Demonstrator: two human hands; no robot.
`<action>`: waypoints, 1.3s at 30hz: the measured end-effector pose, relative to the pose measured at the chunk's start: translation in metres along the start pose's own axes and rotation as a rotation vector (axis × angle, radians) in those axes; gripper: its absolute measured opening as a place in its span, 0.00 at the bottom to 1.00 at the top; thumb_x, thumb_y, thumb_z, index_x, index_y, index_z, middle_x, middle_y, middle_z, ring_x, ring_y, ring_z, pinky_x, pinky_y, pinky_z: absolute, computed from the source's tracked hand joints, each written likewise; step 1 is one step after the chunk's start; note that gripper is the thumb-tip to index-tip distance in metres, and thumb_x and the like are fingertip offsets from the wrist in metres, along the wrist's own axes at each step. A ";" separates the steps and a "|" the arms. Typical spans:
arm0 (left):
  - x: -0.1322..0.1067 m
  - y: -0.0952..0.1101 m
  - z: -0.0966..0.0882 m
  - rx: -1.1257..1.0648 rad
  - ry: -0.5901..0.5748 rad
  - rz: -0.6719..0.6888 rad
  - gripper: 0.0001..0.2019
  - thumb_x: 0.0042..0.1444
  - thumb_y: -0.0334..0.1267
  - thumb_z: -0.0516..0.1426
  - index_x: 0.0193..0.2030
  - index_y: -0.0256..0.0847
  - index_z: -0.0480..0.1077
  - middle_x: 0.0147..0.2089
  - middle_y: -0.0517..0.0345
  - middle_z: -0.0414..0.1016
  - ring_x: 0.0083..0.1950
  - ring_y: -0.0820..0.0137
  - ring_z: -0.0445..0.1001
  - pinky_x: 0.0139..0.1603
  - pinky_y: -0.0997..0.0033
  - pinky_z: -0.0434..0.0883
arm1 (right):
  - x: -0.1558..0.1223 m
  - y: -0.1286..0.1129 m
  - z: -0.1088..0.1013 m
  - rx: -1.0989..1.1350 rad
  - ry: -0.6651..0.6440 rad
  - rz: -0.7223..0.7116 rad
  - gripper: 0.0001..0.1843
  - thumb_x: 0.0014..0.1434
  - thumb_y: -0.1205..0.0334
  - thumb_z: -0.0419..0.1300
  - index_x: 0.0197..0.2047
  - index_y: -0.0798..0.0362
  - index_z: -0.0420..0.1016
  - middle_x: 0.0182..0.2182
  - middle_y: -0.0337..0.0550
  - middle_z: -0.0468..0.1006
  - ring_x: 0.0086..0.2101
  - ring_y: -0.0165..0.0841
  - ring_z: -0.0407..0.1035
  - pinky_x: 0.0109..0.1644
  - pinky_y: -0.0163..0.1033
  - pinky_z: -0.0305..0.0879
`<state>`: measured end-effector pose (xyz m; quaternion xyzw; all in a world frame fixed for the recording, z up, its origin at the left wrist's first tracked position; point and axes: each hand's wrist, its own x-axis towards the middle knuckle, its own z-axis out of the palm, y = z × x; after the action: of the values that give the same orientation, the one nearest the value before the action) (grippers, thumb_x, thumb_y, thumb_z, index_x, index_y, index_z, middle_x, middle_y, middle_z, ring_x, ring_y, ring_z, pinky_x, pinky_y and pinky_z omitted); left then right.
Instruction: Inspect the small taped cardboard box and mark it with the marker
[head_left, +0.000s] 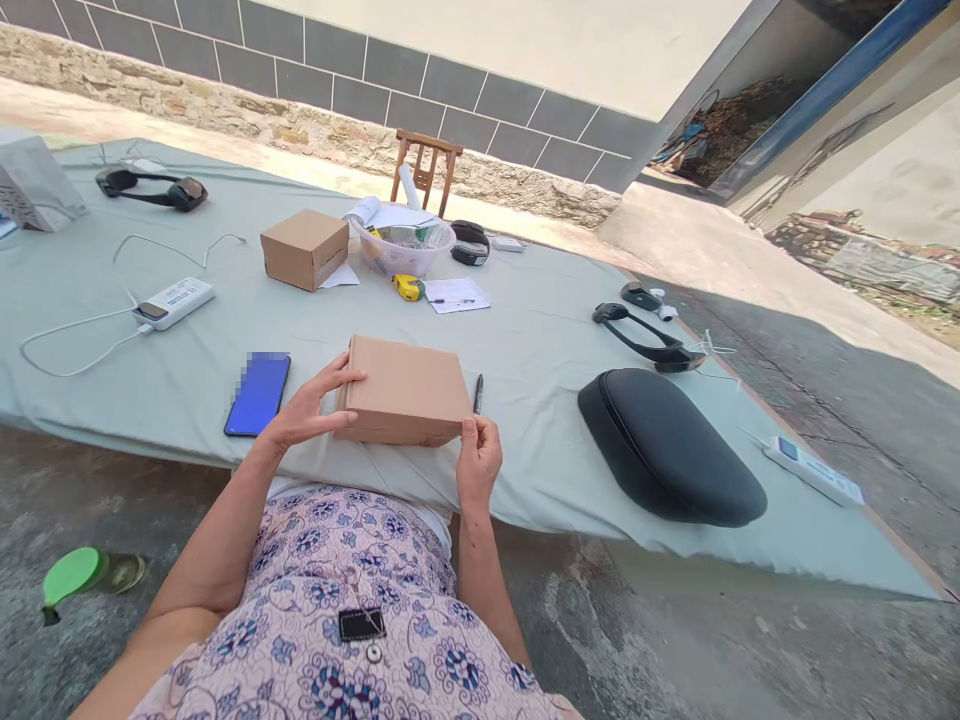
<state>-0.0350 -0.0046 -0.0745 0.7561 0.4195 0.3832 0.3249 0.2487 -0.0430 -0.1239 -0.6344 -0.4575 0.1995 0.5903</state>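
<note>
A flat brown cardboard box (405, 388) lies closed near the front edge of a table covered in pale green cloth (525, 350). My left hand (307, 408) rests against the box's left side, fingers spread over the top edge. My right hand (478, 458) pinches the box's front right corner. A black pen (478, 394) lies just right of the box. A phone with a blue screen (257, 393) lies to its left.
Farther back stand a second cardboard box (304, 248), a clear plastic bowl (406, 247), a yellow tape measure (409, 288), a paper sheet (456, 295) and a power bank (174, 302) with cable. A black padded case (667, 445) and headsets (649, 338) lie right. A wooden chair (425, 165) stands behind.
</note>
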 end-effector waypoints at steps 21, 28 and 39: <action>0.024 0.021 0.028 -0.187 0.511 -0.358 0.22 0.56 0.60 0.56 0.42 0.42 0.67 0.47 0.51 0.76 0.49 0.60 0.78 0.48 0.62 0.75 | -0.010 -0.003 0.014 -0.301 -0.086 -0.551 0.50 0.57 0.40 0.65 0.73 0.46 0.47 0.68 0.61 0.57 0.67 0.51 0.54 0.66 0.61 0.59; 0.013 0.028 0.037 -0.094 0.299 -0.230 0.45 0.46 0.50 0.67 0.69 0.43 0.55 0.68 0.42 0.65 0.66 0.52 0.68 0.64 0.52 0.68 | -0.004 -0.012 0.016 -0.337 -0.040 -0.509 0.48 0.57 0.38 0.64 0.72 0.46 0.50 0.66 0.60 0.60 0.66 0.51 0.56 0.66 0.61 0.58; 0.011 0.021 0.044 0.120 0.252 -0.212 0.59 0.45 0.59 0.68 0.76 0.43 0.41 0.70 0.40 0.64 0.65 0.47 0.70 0.60 0.52 0.70 | -0.004 -0.020 0.018 -0.393 0.007 -0.487 0.47 0.55 0.32 0.62 0.70 0.48 0.56 0.65 0.61 0.61 0.65 0.54 0.56 0.65 0.63 0.58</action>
<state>0.0141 -0.0112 -0.0757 0.6715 0.5566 0.4127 0.2626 0.2257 -0.0386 -0.1101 -0.6088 -0.6238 -0.0423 0.4883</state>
